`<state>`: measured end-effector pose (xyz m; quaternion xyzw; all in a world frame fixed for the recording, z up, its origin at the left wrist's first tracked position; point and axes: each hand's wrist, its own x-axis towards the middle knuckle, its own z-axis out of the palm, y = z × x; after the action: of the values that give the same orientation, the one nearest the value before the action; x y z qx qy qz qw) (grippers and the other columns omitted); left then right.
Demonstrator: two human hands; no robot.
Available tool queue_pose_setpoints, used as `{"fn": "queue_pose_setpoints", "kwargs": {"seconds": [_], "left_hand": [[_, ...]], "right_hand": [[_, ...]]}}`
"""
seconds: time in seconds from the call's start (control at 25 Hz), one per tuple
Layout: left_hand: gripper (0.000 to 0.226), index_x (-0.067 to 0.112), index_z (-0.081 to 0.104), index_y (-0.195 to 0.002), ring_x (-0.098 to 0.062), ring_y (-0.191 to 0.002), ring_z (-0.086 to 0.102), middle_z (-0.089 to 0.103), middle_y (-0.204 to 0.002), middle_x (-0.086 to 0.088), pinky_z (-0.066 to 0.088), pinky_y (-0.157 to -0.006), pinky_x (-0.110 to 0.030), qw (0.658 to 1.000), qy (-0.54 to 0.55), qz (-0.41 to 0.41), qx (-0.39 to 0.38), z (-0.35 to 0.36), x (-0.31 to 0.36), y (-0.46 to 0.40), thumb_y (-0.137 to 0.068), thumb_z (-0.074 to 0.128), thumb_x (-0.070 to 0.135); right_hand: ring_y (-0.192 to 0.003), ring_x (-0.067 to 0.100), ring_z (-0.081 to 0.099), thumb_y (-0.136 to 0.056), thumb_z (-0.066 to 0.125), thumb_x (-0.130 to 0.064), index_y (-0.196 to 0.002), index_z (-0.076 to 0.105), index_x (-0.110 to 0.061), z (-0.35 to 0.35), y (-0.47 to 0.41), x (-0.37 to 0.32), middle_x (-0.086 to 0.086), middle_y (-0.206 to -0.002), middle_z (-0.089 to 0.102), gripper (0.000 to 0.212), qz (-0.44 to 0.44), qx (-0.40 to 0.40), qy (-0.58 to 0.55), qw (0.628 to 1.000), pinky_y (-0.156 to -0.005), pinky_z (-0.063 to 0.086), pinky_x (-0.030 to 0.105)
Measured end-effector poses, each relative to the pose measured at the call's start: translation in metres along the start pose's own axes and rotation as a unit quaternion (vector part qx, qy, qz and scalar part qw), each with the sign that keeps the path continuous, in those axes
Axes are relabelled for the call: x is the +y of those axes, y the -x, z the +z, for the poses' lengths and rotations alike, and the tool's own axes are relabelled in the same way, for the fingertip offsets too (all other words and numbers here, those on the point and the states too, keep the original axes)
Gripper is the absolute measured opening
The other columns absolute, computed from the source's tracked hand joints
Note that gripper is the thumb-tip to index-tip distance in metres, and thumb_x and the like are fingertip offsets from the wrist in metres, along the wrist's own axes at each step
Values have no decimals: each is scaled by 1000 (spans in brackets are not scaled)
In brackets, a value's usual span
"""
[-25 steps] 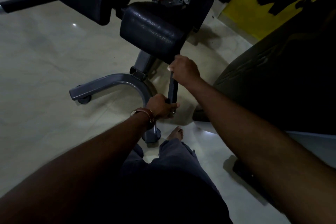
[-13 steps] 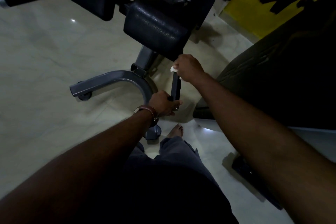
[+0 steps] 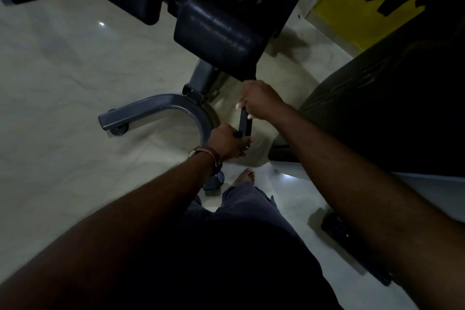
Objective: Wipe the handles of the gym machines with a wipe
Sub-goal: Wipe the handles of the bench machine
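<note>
A: Right, there's only the head view, so I'll take it top to bottom. My right hand [image 3: 260,99] is curled round the upper part of the handle [image 3: 245,123], just under the black pad [image 3: 219,33]. A bit of white shows at its fingers, which I take for the wipe [image 3: 239,106], pinched against the bar.

B: And the other hand?

A: My left hand [image 3: 227,142] grips the lower end of the same handle, fingers wrapped round it, the bracelet [image 3: 207,156] on the wrist behind it. The two hands are near each other, with a short stretch of bare bar between.

B: What worries you?

A: The wipe is nearly all hidden in the fist; if it has bunched up, I reckon part of the bar gets skin instead of cloth. The left hand covers the bottom end, so that stretch could be missed. And it's dim: the grey frame leg [image 3: 161,108] sits close by my bare foot [image 3: 245,176].
</note>
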<state>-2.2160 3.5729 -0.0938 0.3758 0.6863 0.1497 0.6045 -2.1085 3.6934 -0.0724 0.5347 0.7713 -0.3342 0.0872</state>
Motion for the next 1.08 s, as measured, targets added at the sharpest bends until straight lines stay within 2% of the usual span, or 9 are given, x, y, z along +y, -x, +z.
{"fn": "queue_pose_setpoints", "kwargs": {"seconds": [0.08,0.12,0.36,0.56,0.64,0.72,0.84,0.92,1.08], "left_hand": [[26,2,74,-83,-21,-66,73,74,-74,-9,61,-70,-35,1000,12,3,-4,0,-3,0,-82,76,28],[25,2,74,-83,-21,-67,73,74,-73,-9,61,-69,-35,1000,17,4,-6,-1,-3,0,-82,76,27],[25,1,72,-80,-23,-71,74,75,-76,-10,60,-69,-32,996,80,-24,-20,-3,-1,6,-80,78,26],[18,-8,71,-85,-29,-73,72,71,-85,-27,60,-66,-31,988,140,-57,-11,-4,-1,11,-76,79,5],[25,-12,70,-92,-28,-73,71,71,-87,-27,58,-62,-27,983,167,-71,-19,-5,0,13,-76,79,4],[29,-13,68,-95,-27,-75,71,72,-88,-24,57,-61,-24,978,186,-84,-30,-6,3,14,-76,80,6],[25,-6,71,-87,-24,-76,72,74,-83,-18,59,-65,-25,982,169,-78,-25,-7,7,14,-74,82,11],[19,1,72,-81,-23,-79,73,75,-80,-14,60,-72,-29,986,149,-66,-21,-7,3,11,-73,83,13],[16,1,73,-79,-25,-79,74,74,-77,-14,58,-69,-29,989,139,-51,-8,-4,-3,9,-73,83,12]], "right_hand": [[-77,7,66,-79,74,-13,-88,76,-18,7,19,-2,-7,-85,72,10,-55,-91,73,992,-65,50,19],[-78,6,64,-81,73,-16,-89,77,-20,10,26,0,-8,-85,71,9,-79,-92,86,989,-66,46,19],[-77,20,65,-77,69,-20,-81,71,-20,26,8,14,1,-93,63,5,6,120,-37,992,-63,56,33],[-75,8,61,-80,74,-27,-82,74,-23,26,51,7,-12,-76,62,4,-102,-58,32,993,-64,44,23],[-75,15,62,-78,69,-33,-75,68,-25,30,48,14,-11,-77,58,9,-80,2,-1,997,-62,43,26],[-76,20,64,-76,65,-34,-77,70,-23,32,29,21,-4,-85,63,12,-10,128,-90,988,-62,49,30],[-77,16,63,-79,73,-27,-83,76,-22,41,6,25,-2,-87,66,7,97,290,-206,930,-68,51,29],[-73,15,63,-80,74,-31,-80,73,-19,56,11,20,-2,-80,68,13,171,348,-285,877,-68,52,30],[-75,12,68,-82,74,-23,-78,72,-20,88,26,11,-8,-78,70,5,280,338,-449,778,-73,57,32]]}}
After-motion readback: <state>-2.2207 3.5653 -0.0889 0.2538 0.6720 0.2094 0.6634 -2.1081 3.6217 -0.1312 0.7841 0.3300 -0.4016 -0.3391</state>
